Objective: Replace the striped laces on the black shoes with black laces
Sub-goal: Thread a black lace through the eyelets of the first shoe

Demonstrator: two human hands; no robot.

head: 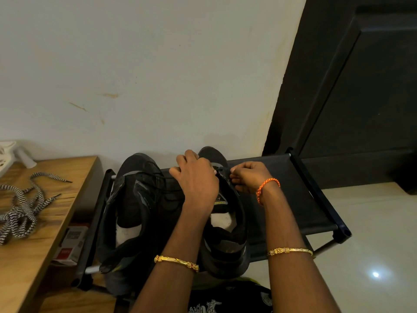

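Observation:
Two black shoes stand side by side on a black shoe rack (293,199), toes toward the wall. The left shoe (133,199) carries black laces across its front. My left hand (195,177) lies curled over the front of the right shoe (225,222) and hides most of its lacing. My right hand (248,176) pinches a thin black lace (222,169) at the right shoe's eyelets. The striped black-and-white laces (24,208) lie in a loose tangle on the wooden table at the left.
The wooden table (45,233) stands close against the rack's left side, with a white plastic object (13,157) at its back. A small red-and-white box (72,242) sits below, between table and rack. A white wall is behind, a dark door (361,98) at the right.

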